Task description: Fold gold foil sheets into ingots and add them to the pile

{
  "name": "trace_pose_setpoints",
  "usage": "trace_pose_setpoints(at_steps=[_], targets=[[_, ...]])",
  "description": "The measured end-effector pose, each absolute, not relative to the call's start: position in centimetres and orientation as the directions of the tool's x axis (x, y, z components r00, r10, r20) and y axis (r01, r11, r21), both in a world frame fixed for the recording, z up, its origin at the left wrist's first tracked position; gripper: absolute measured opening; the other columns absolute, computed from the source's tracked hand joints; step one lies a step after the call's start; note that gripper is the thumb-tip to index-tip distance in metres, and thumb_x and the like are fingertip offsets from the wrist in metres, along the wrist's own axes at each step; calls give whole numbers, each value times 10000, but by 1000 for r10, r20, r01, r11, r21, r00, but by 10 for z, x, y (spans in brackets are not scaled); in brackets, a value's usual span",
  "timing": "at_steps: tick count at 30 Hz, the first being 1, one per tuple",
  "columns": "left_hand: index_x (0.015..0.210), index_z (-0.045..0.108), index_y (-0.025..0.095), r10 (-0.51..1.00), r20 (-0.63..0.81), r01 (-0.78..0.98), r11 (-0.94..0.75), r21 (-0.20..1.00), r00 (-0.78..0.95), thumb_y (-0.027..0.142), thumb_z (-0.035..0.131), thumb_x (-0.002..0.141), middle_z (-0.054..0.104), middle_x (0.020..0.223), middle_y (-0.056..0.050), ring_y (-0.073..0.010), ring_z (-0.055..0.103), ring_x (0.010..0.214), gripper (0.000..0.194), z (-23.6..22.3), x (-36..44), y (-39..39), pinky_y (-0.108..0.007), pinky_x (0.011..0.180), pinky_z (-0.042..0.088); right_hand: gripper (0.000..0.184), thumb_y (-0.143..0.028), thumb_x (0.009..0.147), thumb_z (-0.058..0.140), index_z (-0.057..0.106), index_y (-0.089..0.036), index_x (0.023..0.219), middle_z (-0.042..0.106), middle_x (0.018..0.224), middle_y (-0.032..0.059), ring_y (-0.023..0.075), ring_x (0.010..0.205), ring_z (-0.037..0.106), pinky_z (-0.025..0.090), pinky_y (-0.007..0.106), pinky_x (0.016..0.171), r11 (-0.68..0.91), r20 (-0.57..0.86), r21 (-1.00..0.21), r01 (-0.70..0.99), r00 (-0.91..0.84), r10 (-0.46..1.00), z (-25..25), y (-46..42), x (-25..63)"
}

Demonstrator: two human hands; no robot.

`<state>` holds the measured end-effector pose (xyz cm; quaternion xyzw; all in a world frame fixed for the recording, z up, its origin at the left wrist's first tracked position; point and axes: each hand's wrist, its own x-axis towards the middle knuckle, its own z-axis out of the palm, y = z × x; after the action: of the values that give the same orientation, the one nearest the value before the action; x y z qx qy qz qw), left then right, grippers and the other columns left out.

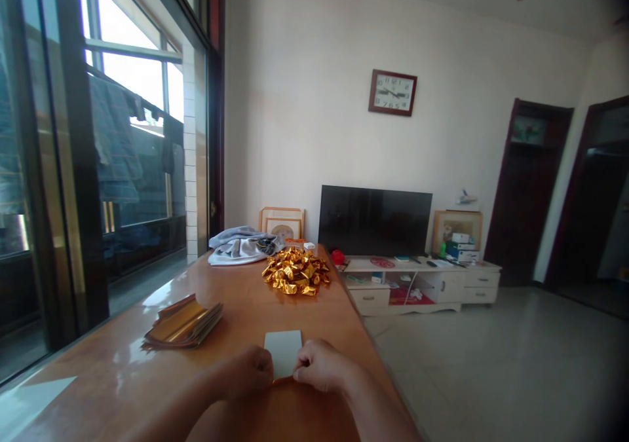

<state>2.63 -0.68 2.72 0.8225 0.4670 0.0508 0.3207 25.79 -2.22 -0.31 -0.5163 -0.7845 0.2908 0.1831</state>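
Observation:
A small pale sheet of paper (283,349) lies on the table between my hands, its near edge turned up with a thin orange-gold strip showing. My left hand (253,368) is closed on the near left corner of the sheet. At the near right corner my right hand (319,365) pinches the same edge between thumb and fingers. Left of the hands sits a stack of gold foil paper (184,324), its sheets curled. Farther back rises a pile of folded gold foil pieces (296,270).
The glossy wooden table (236,311) has its right edge close by my right arm. Grey cloth (238,249) lies at its far end, and a white sheet (37,399) at the near left. Beyond stand a television (376,221) and a white cabinet (449,289).

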Motion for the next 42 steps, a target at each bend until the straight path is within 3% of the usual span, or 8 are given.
trace_pose_setpoints(at_steps=[10, 16, 26, 42], targets=[[780, 613, 175, 806, -39, 679, -470, 564, 590, 234, 497, 744, 610, 790, -3, -154, 524, 733, 135, 10, 18, -13, -249, 604, 337, 140, -186, 719, 627, 761, -197, 759, 670, 688, -26, 122, 675, 594, 366, 186, 567, 320, 5, -623, 714, -405, 914, 0, -23, 259], [855, 629, 195, 782, -66, 666, -481, 570, 620, 279, 555, 745, 626, 868, -9, -161, 543, 742, 156, 15, 13, -19, -247, 603, 351, 131, -198, 742, 641, 758, -195, 802, 703, 781, -13, 130, 743, 606, 396, 186, 622, 299, -32, -651, 698, -419, 908, 4, -26, 263], [867, 615, 207, 791, -137, 708, -438, 553, 597, 309, 575, 722, 624, 857, -11, -169, 538, 724, 182, 22, 10, -21, -257, 587, 342, 102, -219, 785, 625, 705, -169, 746, 654, 718, -11, 124, 696, 547, 370, 200, 621, 300, -73, -647, 701, -449, 890, 8, -28, 267], [806, 622, 194, 806, -55, 699, -474, 536, 589, 366, 473, 850, 631, 818, -26, -173, 544, 732, 232, 18, 13, -19, -273, 629, 341, 134, -257, 815, 552, 636, -165, 768, 608, 718, -31, 96, 606, 444, 298, 201, 536, 256, -71, -641, 723, -388, 919, 5, -27, 268]])
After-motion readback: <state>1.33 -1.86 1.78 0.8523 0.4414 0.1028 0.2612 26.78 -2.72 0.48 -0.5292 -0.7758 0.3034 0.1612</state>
